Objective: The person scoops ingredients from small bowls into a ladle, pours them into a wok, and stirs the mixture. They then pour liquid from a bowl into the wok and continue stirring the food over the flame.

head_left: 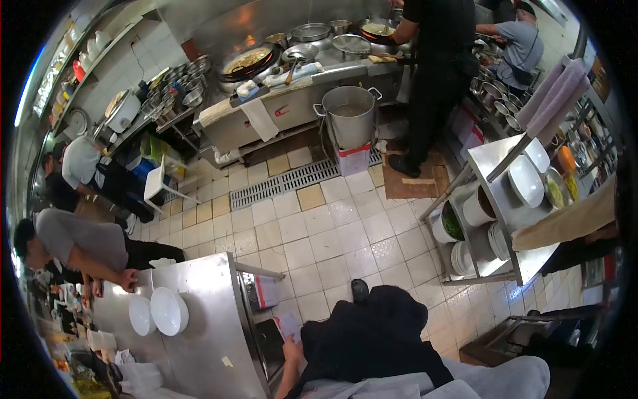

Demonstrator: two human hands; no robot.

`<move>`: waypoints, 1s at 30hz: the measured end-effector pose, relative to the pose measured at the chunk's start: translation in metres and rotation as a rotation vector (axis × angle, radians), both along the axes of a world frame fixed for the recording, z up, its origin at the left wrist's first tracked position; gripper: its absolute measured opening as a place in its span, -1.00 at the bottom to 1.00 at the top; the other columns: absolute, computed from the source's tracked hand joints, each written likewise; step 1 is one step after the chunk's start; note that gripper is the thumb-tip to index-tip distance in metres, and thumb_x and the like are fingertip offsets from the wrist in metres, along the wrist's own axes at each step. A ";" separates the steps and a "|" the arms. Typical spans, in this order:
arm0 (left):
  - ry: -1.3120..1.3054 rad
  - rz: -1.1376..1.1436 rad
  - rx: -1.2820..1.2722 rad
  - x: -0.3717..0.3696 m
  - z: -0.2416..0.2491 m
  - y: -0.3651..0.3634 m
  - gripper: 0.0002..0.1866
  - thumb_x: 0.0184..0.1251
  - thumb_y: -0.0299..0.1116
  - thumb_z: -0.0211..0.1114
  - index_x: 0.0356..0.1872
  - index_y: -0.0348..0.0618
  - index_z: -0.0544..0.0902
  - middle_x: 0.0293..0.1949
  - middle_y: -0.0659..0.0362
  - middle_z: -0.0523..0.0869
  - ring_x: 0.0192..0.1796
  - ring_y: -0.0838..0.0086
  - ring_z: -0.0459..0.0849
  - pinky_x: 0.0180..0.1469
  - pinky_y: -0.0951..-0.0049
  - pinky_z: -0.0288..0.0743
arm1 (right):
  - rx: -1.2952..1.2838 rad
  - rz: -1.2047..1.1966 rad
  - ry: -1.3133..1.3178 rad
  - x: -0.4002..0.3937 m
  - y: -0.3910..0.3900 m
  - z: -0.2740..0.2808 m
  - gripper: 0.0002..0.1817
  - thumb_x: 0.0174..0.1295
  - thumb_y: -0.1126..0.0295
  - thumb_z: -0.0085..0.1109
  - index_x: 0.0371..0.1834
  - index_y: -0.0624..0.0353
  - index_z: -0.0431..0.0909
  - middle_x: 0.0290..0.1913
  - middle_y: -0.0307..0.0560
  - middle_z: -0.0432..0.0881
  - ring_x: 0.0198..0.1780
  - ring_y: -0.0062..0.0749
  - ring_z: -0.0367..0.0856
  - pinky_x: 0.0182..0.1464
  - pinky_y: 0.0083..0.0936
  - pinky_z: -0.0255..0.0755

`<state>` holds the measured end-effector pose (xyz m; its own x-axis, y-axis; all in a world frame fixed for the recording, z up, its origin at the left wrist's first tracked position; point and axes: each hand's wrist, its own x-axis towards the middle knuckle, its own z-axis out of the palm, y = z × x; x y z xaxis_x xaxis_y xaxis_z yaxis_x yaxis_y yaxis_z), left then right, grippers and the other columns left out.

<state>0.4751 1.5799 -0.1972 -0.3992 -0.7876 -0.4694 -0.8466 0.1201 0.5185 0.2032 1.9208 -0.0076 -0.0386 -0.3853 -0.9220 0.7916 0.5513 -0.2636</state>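
The tiled floor (332, 243) is spreading across the middle of the view, with the stove range (292, 106) running along the far wall and a large stockpot (352, 126) standing before it. A person in black (438, 80) is standing at the range. The stainless-steel table (206, 326) is occupying the lower left; a person in a grey shirt (86, 239) is leaning over its far side. A steel shelf unit (488, 156) is standing on the right — white bowls are resting on its top.

Two white bowls (170, 311) are sitting side by side on the table, and a small pale scrap (227, 362) is lying nearer the wearer.

The white-and-red packet (287, 327) is sitting just beyond the table's right edge, beside the wearer's black clothing (365, 336). The left hand (292, 350) is holding its near end, the grip closing on it — the exact finger placement is too small to tell. The right hand is out of view; the state of its grip cannot be told.
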 end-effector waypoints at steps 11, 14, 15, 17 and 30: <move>0.244 -0.056 -0.775 -0.107 0.095 -0.118 -0.30 0.04 -0.50 0.29 0.29 -0.31 0.29 0.36 -0.29 0.13 0.37 -0.17 0.14 0.38 0.00 0.04 | 0.021 -0.072 -0.031 0.003 -0.051 0.042 -0.15 0.26 -0.31 -0.18 0.47 0.05 0.08 0.45 -0.06 0.17 0.43 -0.25 0.13 0.40 -0.31 0.05; 0.223 -0.060 -0.825 -0.121 0.119 -0.150 -0.28 0.05 -0.49 0.31 0.31 -0.31 0.26 0.39 -0.29 0.06 0.40 -0.20 0.07 0.39 -0.04 0.00 | 0.057 -0.102 -0.018 0.009 -0.072 0.069 -0.14 0.27 -0.31 -0.19 0.49 0.04 0.05 0.47 -0.07 0.13 0.46 -0.27 0.09 0.42 -0.31 0.02; 0.225 -0.061 -0.836 -0.121 0.117 -0.164 -0.28 0.06 -0.49 0.31 0.31 -0.31 0.25 0.39 -0.30 0.07 0.40 -0.19 0.07 0.39 -0.04 0.00 | 0.025 -0.112 0.004 0.015 -0.074 0.066 -0.11 0.24 -0.33 -0.17 0.50 0.01 0.03 0.47 -0.08 0.13 0.46 -0.27 0.09 0.41 -0.31 0.04; 0.189 -0.069 -0.843 -0.120 0.121 -0.181 -0.29 0.07 -0.47 0.31 0.31 -0.31 0.25 0.38 -0.30 0.08 0.39 -0.17 0.10 0.39 -0.04 0.02 | -0.079 -0.101 0.097 0.032 -0.069 0.040 -0.10 0.23 -0.35 -0.18 0.52 -0.03 -0.03 0.49 -0.10 0.09 0.47 -0.27 0.06 0.42 -0.31 0.02; 0.237 -0.156 -0.903 -0.104 0.098 -0.210 -0.27 0.29 -0.15 0.21 0.34 -0.42 0.21 0.44 -0.24 -0.09 0.47 -0.10 -0.11 0.45 0.00 -0.14 | -0.364 -0.174 0.398 0.125 -0.046 -0.019 -0.26 0.37 -0.06 -0.09 0.50 -0.01 -0.09 0.40 -0.23 0.17 0.31 -0.47 0.22 0.44 -0.38 -0.15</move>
